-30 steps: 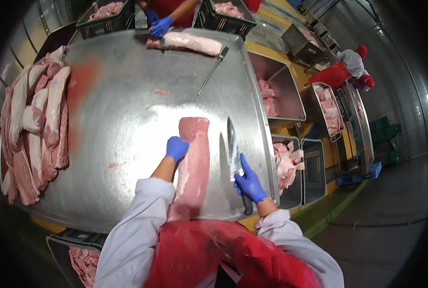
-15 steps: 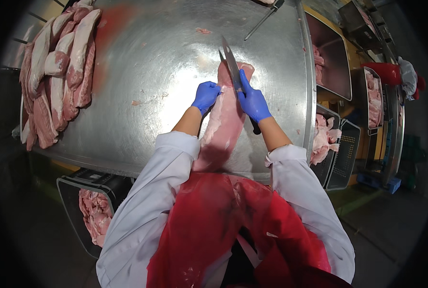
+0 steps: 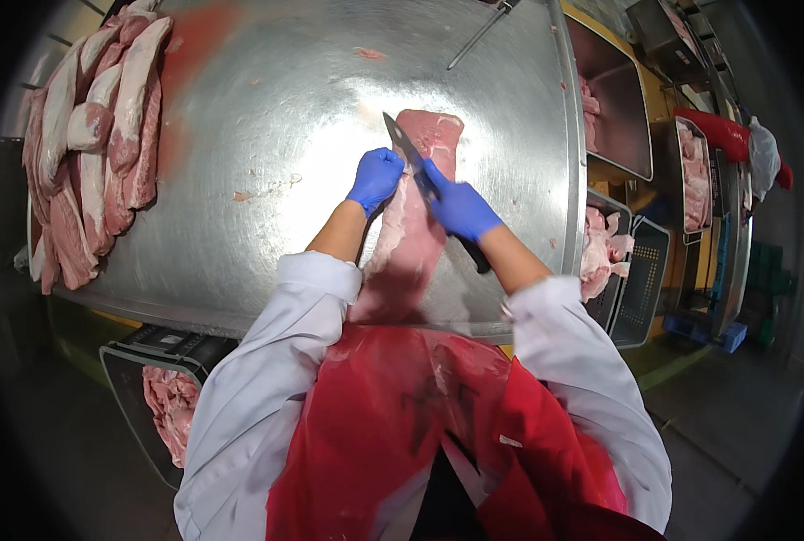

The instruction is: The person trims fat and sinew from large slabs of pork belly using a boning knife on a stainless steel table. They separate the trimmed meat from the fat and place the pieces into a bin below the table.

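Observation:
A long slab of pork loin [image 3: 407, 245] lies lengthwise in front of me on the steel table, its near end by my red apron. My left hand [image 3: 376, 178], in a blue glove, is closed at the slab's left edge, pinching the edge of the meat. With my right hand [image 3: 461, 209], also gloved in blue, I grip a knife [image 3: 404, 141]. Its black handle sticks out below the palm. The blade slants up to the left over the loin near its far end, with the tip past the left edge.
Several pork loins are piled [image 3: 95, 144] at the table's left. A sharpening steel [image 3: 476, 41] lies at the far edge. Scraps [image 3: 369, 53] dot the steel table [image 3: 266, 108]. To the right stand a metal bin [image 3: 618, 108] and crates with meat; another crate [image 3: 140, 406] stands lower left. A co-worker's red sleeve [image 3: 719, 135] shows far right.
The knife has turned, its tip swinging left and toward me. My right hand has rolled over, its back now more visible. The whole view has shifted slightly.

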`<state>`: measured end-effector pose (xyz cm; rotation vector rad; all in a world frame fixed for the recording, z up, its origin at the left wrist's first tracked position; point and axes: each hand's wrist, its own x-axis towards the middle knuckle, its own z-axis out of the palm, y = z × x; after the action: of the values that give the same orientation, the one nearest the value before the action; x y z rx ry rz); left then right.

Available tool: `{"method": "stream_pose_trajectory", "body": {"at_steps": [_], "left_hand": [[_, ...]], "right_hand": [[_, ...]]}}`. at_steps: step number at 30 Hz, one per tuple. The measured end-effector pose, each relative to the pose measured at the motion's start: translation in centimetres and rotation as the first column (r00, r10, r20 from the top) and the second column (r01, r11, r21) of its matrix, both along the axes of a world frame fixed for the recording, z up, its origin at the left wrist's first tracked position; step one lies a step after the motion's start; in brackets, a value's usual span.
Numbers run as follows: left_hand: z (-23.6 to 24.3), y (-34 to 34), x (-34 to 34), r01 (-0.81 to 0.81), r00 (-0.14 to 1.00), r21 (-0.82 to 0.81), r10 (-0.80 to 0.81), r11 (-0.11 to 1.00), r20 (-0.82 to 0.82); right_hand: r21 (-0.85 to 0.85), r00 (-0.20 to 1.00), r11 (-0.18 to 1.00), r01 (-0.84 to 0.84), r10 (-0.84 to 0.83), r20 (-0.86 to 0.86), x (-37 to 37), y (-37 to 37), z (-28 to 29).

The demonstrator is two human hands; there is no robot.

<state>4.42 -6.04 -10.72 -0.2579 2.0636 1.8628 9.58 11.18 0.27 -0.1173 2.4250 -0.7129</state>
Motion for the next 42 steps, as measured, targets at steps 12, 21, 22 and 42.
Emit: {"method": "stream_pose_trajectory", "body": {"at_steps": [12,21,22,42], "left_hand": [[1.3,-1.4,-1.1,0.120,0.989,0.004,-0.119,0.993,-0.084],[5.3,-1.0,-1.2,0.181,0.980,-0.001,-0.180,0.984,-0.084],[6.2,-0.7,-1.0,0.214,0.968,-0.036,-0.217,0.976,-0.126],[8.3,-0.7,0.4,0.168,0.980,0.169,-0.146,0.971,-0.136]], "right_hand": [[-0.148,0.992,0.983,0.108,-0.098,0.074,-1.4,-1.8,-0.9],[-0.128,0.998,0.992,-0.007,0.014,0.061,-0.5,1.3,-0.2],[-0.158,0.999,0.987,0.027,-0.024,0.023,-2.2,0.2,-1.2],[-0.236,0.976,0.971,0.035,0.017,0.218,2.6,2.8,1.5]]}}
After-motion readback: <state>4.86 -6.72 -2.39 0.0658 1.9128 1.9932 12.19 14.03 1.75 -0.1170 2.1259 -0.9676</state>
